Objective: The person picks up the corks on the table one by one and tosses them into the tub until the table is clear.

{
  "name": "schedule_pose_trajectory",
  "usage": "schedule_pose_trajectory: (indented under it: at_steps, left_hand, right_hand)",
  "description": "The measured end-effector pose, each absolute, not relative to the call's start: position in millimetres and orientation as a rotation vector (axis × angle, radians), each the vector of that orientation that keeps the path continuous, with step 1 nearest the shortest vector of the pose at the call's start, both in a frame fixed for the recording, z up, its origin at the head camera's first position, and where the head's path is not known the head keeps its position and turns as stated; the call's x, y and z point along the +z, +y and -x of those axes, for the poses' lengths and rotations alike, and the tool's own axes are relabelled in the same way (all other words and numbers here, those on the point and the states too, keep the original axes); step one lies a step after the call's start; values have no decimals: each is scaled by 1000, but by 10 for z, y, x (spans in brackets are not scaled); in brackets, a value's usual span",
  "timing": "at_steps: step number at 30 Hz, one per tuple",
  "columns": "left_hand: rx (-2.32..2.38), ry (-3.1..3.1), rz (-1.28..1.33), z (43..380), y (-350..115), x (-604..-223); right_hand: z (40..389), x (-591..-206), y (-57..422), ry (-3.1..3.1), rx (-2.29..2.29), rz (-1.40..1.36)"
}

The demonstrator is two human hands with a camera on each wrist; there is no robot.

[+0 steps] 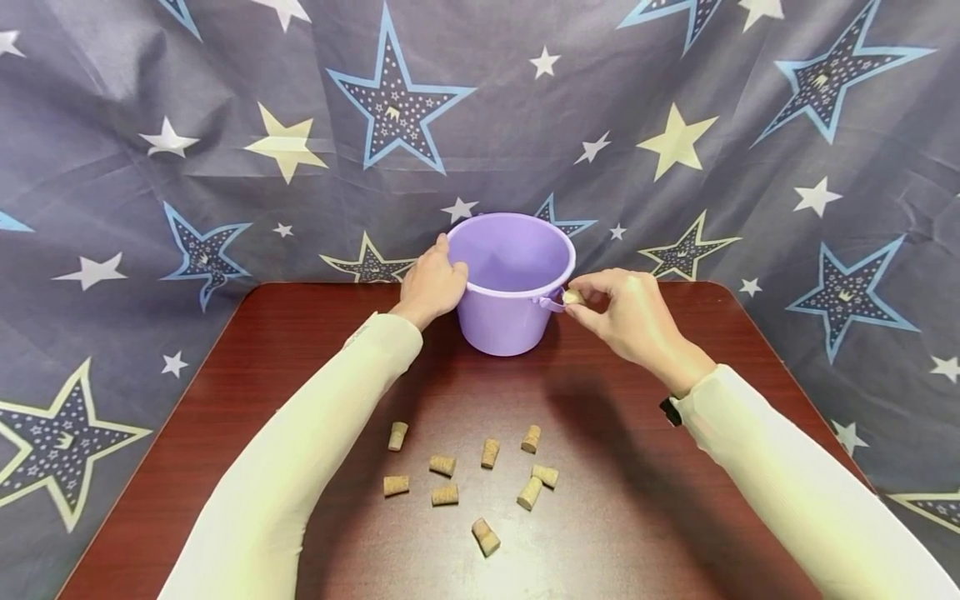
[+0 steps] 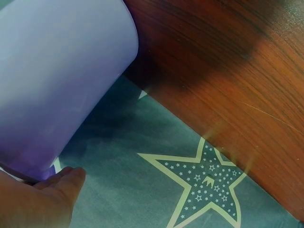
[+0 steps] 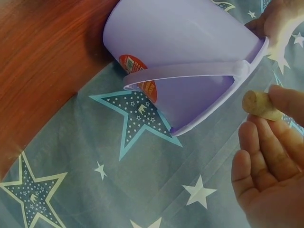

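A purple bucket (image 1: 504, 325) stands upright at the back of the table, its mouth facing up. My left hand (image 1: 433, 282) grips its left rim, index finger and thumb at the edge; in the left wrist view the fingers (image 2: 71, 183) show beside the bucket wall (image 2: 61, 71). Just outside the right rim, my right hand (image 1: 630, 321) pinches a cork (image 3: 260, 105) between thumb and fingers, near the bucket's handle (image 3: 185, 71). On the table in front lie several corks, among them one cork (image 1: 486, 537) nearest me and a touching pair with this cork (image 1: 529, 493).
The dark red wooden table (image 1: 637, 533) has rounded back corners. A grey star-printed cloth (image 1: 495, 117) hangs right behind the bucket and along both sides. A red label (image 3: 135, 66) is stuck on the bucket's far side.
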State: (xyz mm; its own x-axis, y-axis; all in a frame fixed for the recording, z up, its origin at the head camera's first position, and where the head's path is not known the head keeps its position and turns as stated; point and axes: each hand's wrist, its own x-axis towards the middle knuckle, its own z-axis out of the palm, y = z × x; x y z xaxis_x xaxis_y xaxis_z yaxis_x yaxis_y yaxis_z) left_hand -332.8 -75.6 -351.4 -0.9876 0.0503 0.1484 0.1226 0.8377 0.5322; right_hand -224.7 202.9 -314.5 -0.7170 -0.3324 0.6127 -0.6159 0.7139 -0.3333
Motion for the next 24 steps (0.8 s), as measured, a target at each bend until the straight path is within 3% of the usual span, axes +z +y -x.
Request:
schedule_pose_trajectory:
  at_steps: [24]
  left_hand:
    - [-842,-2875,142,3336,-753,-3529]
  right_hand:
    - [2543,-3043,1842,-2368,768,-648]
